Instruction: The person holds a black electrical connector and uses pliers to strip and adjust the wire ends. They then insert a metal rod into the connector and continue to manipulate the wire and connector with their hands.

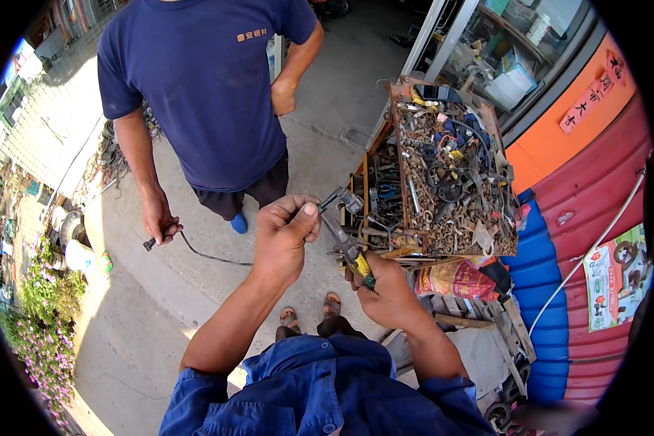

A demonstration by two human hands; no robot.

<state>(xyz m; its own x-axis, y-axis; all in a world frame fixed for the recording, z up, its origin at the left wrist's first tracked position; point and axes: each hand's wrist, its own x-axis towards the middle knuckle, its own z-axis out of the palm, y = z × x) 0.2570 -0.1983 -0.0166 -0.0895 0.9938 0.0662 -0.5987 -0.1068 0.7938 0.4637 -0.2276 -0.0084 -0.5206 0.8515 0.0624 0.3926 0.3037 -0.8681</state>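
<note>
My left hand (287, 229) is closed in a pinch, thumb on top, around the dark stem of a small grey-and-black fitting (349, 201). The fitting's blocky end sticks out to the right of my fingers. My right hand (385, 291) is wrapped round the handles of a pair of pliers (361, 263) with yellow and green grips. Their metal jaws point up and left, close below the fitting; I cannot tell whether they touch it. A thin black cable (211, 256) runs behind my left wrist, where it is hidden, to the co-worker's hand (160, 216).
A co-worker in a dark blue T-shirt (196, 94) stands opposite me. To the right, a workbench (398, 102) is heaped with small metal parts and tools. Below it lie a red-and-yellow sack (454, 281) and wooden slats. Flowering plants (43, 334) edge the left side.
</note>
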